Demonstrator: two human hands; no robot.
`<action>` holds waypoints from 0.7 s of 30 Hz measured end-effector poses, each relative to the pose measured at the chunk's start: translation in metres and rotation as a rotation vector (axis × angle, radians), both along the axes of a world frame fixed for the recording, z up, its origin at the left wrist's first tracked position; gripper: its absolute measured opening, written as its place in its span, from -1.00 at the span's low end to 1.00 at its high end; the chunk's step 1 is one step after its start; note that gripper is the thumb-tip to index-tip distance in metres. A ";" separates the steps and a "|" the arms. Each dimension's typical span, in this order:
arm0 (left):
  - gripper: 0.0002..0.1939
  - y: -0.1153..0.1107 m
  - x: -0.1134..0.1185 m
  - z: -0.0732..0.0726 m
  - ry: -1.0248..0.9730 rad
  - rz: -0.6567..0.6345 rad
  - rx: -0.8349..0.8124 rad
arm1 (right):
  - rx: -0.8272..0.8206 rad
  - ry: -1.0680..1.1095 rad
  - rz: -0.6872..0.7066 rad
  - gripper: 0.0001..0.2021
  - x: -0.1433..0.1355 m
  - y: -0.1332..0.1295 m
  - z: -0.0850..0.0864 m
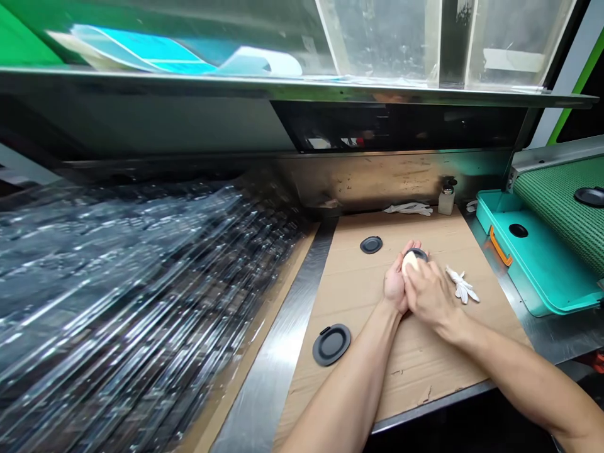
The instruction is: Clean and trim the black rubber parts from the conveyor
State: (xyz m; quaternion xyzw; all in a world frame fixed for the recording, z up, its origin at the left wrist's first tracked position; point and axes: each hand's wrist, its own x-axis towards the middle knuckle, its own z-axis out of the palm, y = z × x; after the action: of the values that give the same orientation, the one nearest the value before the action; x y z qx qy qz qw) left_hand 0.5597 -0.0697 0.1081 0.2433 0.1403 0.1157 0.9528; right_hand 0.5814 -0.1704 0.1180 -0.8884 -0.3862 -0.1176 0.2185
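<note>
Palm up, my left hand (394,287) supports a round black plastic lid (419,253), its fingertips showing behind the far rim. My right hand (428,290) is closed on a small cream-coloured pad (409,259) and presses it against the lid's face; the pad's exact kind does not show. Both hands hover over a cardboard sheet (363,289). Two similar black lids lie on that sheet, one farther back (371,245) and a nearer lid with a small tab (331,345). A crumpled white glove (462,286) rests just right of my right hand.
Stacked clear plastic trays (132,302) fill the left side. At right, a teal bin (542,264) holds a black piece beside a green conveyor belt (561,195) carrying another. A small bottle (446,197) stands at the back. A metal shelf (302,88) spans overhead.
</note>
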 end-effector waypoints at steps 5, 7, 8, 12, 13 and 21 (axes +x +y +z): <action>-0.63 0.003 0.000 -0.002 0.005 -0.023 0.021 | -0.054 -0.006 -0.028 -0.58 0.002 -0.003 -0.001; -0.64 0.007 0.000 -0.002 0.012 -0.035 0.031 | -0.074 -0.030 0.027 -0.59 0.005 -0.007 -0.002; -0.66 0.010 -0.001 -0.002 0.016 -0.033 0.033 | -0.086 -0.027 0.033 -0.59 0.009 -0.010 -0.003; -0.74 0.021 -0.002 -0.002 0.035 0.021 0.013 | -0.057 0.042 -0.118 -0.63 0.032 -0.022 -0.001; -0.74 0.022 -0.002 -0.002 0.040 0.026 0.002 | -0.004 0.039 -0.120 -0.63 0.037 -0.025 0.001; -0.68 0.015 0.002 -0.005 0.071 -0.008 0.047 | -0.073 0.070 0.415 -0.75 0.036 -0.034 0.007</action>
State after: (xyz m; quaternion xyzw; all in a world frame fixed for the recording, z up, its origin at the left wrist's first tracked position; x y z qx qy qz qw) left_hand 0.5617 -0.0545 0.1033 0.2703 0.1702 0.1064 0.9416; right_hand 0.6172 -0.2045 0.1247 -0.8007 -0.5571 -0.0251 0.2188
